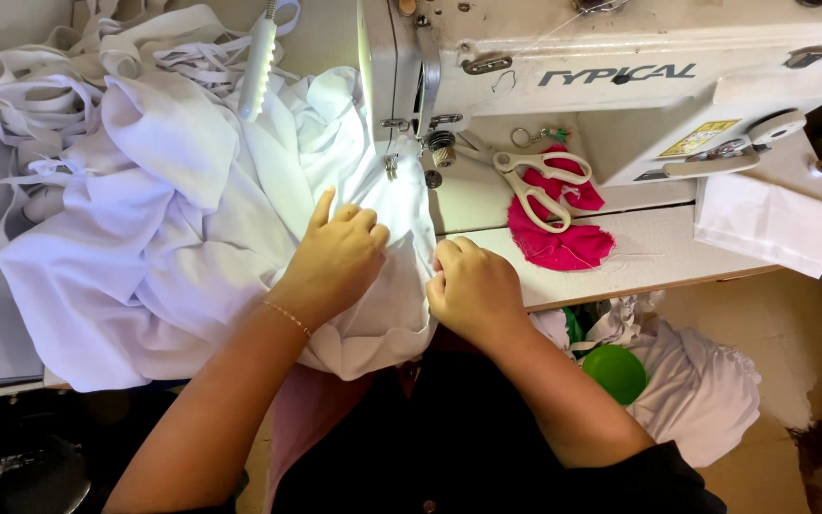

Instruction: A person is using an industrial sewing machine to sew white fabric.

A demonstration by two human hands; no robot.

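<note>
White fabric (173, 238) is heaped across the sewing table (658, 249), spreading left from the needle of the cream sewing machine (620, 76). The left hand (340, 255) is pressed on the cloth, fingers loosely curled. The right hand (473, 290) is closed, pinching the fabric's right edge. Scissors (539, 181) are laid on a pink cloth scrap (563, 238), right of the needle.

Sewing workshop: industrial sewing machine (620, 76), scissors (537, 181), heaped white fabric (164, 228), strap bundles (40, 76) on worktable (658, 247).
</note>
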